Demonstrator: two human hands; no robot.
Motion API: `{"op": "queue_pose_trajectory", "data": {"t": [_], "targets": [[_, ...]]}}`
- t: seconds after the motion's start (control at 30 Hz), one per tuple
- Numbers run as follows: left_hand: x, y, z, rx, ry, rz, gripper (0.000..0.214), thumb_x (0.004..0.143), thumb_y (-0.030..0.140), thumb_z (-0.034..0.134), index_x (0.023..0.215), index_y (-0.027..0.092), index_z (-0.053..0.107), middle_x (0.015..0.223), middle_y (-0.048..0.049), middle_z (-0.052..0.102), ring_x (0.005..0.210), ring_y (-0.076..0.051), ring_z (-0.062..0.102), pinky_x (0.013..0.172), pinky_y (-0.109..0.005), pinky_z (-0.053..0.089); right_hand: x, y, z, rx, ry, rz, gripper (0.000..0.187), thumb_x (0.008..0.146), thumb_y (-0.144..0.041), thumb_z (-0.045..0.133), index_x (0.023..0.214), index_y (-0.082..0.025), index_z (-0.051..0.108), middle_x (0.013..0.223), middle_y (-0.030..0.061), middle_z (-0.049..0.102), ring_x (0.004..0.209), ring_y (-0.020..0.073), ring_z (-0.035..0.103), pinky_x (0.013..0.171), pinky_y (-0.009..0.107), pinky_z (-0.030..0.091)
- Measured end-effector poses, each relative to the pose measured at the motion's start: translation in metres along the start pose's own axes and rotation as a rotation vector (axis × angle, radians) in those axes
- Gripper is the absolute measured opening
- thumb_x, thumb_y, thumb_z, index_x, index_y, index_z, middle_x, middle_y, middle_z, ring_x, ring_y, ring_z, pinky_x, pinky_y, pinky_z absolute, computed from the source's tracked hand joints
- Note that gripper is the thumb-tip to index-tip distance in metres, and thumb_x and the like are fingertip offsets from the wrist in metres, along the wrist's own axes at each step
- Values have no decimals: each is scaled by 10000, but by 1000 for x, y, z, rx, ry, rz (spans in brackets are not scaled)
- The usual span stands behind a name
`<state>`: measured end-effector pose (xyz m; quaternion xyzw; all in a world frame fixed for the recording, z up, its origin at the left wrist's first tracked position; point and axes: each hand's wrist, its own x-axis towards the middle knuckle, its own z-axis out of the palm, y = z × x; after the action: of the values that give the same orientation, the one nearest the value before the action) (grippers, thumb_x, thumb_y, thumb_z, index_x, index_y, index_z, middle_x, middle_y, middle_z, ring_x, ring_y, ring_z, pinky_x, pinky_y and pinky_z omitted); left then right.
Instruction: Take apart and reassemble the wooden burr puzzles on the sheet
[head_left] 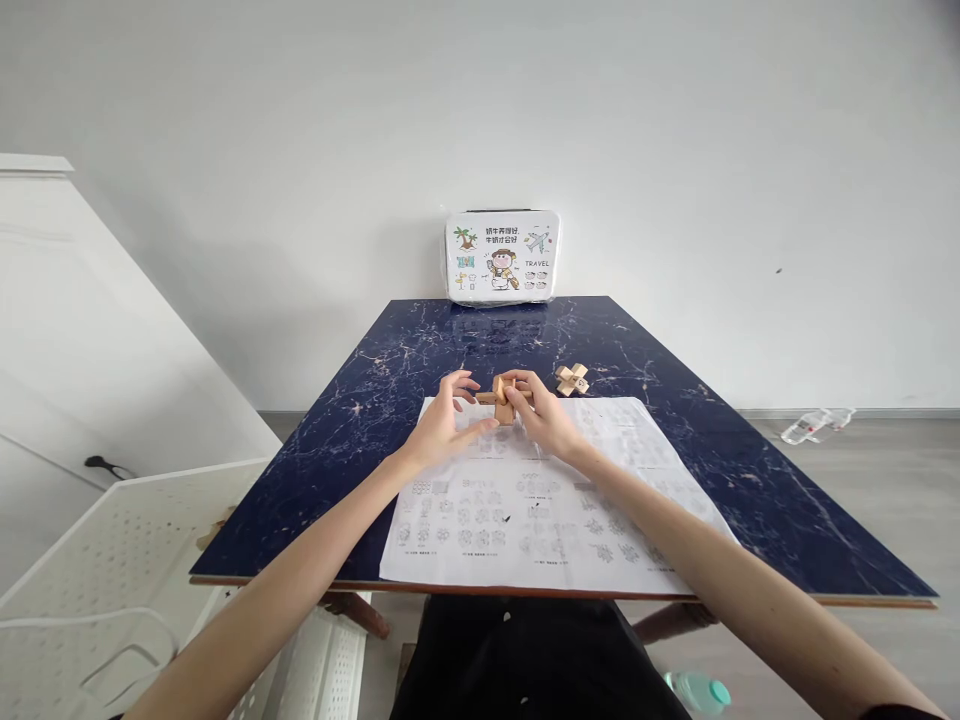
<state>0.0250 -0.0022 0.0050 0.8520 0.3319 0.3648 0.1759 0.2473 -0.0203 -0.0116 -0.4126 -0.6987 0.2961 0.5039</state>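
A small wooden interlocking puzzle [501, 397] is held between both hands above the far edge of a white instruction sheet [540, 520]. My left hand [448, 420] curls around its left side, thumb and fingertips on the wood. My right hand [541, 410] grips its right side with bent fingers. A second assembled wooden puzzle [572, 379] lies on the dark blue marbled table [360, 400], just right of my right hand.
A white box with cartoon travel pictures [502, 256] stands against the wall at the table's far edge. White perforated baskets [112, 560] sit at the lower left. A plastic bottle [814, 425] lies on the floor at right, another bottle [697, 692] near my legs.
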Motion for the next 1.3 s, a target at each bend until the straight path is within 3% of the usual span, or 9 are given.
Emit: {"op": "queue_pose_trajectory", "data": {"t": [0.1, 0.27, 0.4, 0.6, 0.8, 0.97, 1.1, 1.2, 1.3], "targets": [[2, 2, -1, 27, -49, -1, 594, 965, 500, 673, 1434, 260, 400, 1407, -155, 595, 1190, -266, 644, 921, -408, 542, -3, -1, -1, 42, -59, -2, 405, 1053, -543, 440, 1307, -232, 492, 1091, 110, 720, 999, 259, 718, 794, 364, 559], [4, 6, -4, 26, -115, -11, 314, 1005, 469, 618, 1199, 223, 595, 1090, -72, 751, 916, -220, 719, 807, -361, 548, -8, -4, 4, 53, -108, 12, 405, 1066, -517, 411, 1360, -241, 453, 1132, 107, 713, 935, 227, 697, 798, 362, 548], [4, 6, -5, -1, -134, -26, 207, 1039, 404, 570, 1060, 212, 643, 1001, -45, 773, 797, -180, 721, 730, -307, 546, -9, -4, 4, 9, -136, 23, 427, 1075, -525, 361, 1386, -245, 449, 1074, 86, 707, 867, 214, 664, 757, 346, 529], [5, -4, -5, 16, -75, -75, 244, 1041, 417, 565, 1002, 194, 654, 969, -57, 777, 742, -172, 727, 676, -280, 549, -4, 2, -1, -67, -104, 32, 390, 1064, -501, 392, 1325, -233, 503, 1073, 94, 718, 917, 237, 675, 820, 386, 531], [6, -10, -5, 53, -64, -96, 262, 1042, 436, 549, 1031, 193, 646, 959, -73, 768, 771, -192, 736, 644, -279, 548, -3, 3, -9, -291, -108, -135, 288, 1045, -450, 467, 1014, -231, 650, 972, 92, 728, 825, 238, 649, 758, 364, 500], [5, -1, -7, -2, -62, -105, 346, 1045, 489, 502, 1239, 210, 564, 1209, -119, 701, 1047, -234, 706, 889, -386, 585, -6, -1, -8, -244, -133, -117, 263, 1051, -416, 474, 1015, -226, 654, 869, 49, 740, 710, 198, 640, 689, 321, 476], [3, 8, -10, -92, -129, -159, 626, 930, 541, 663, 1451, 277, 438, 1484, -135, 544, 1356, -312, 558, 1068, -475, 528, -6, -3, -6, -198, -159, -89, 260, 1043, -408, 497, 1024, -209, 664, 801, 31, 731, 664, 172, 641, 662, 295, 478], [3, 8, -10, -134, -194, -164, 756, 831, 545, 764, 1470, 292, 448, 1493, -129, 544, 1339, -343, 576, 1069, -511, 528, -7, -3, -5, -175, -192, -72, 256, 1043, -407, 500, 1046, -215, 670, 815, 28, 736, 663, 165, 647, 663, 292, 492], [3, 6, -10, -135, -223, -185, 679, 818, 559, 766, 1396, 281, 545, 1378, -108, 637, 1220, -326, 658, 1027, -512, 555, -7, -3, -5, -180, -205, -55, 255, 1046, -418, 499, 1036, -223, 664, 831, 32, 737, 668, 165, 647, 651, 289, 485]]}}
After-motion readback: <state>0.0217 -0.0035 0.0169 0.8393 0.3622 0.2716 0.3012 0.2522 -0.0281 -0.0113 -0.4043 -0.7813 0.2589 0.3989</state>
